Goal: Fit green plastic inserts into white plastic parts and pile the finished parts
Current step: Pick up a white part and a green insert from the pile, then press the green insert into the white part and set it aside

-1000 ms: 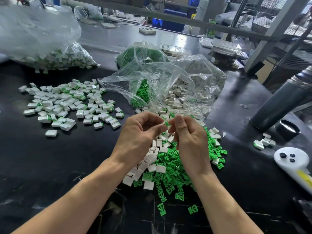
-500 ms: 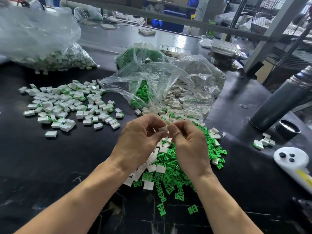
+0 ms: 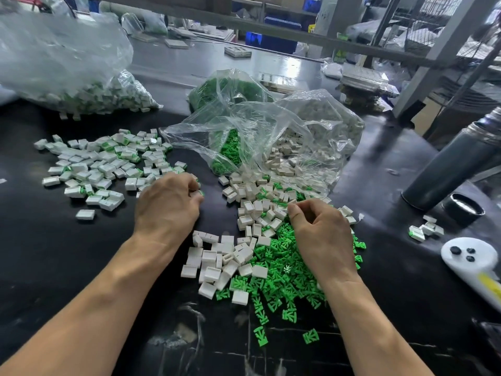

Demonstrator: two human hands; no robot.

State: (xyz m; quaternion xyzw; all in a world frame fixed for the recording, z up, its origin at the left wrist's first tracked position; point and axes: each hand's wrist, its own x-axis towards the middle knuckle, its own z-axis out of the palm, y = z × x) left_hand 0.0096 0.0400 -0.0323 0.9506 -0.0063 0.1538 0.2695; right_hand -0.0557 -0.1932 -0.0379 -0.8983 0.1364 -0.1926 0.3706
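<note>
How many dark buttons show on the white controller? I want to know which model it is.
3, on the white controller at the table's right: one larger button on the left, two smaller buttons stacked beside it. Others may be hidden.

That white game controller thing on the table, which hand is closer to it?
Right. The right hand sits over the green and white pieces, with bare table between it and the controller. The left hand is farther away, by the finished pile.

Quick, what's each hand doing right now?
Left hand: fingers curled round a finished part, near the finished pile.
Right hand: fingers curled over the loose parts; holding anything, cannot tell.
</note>
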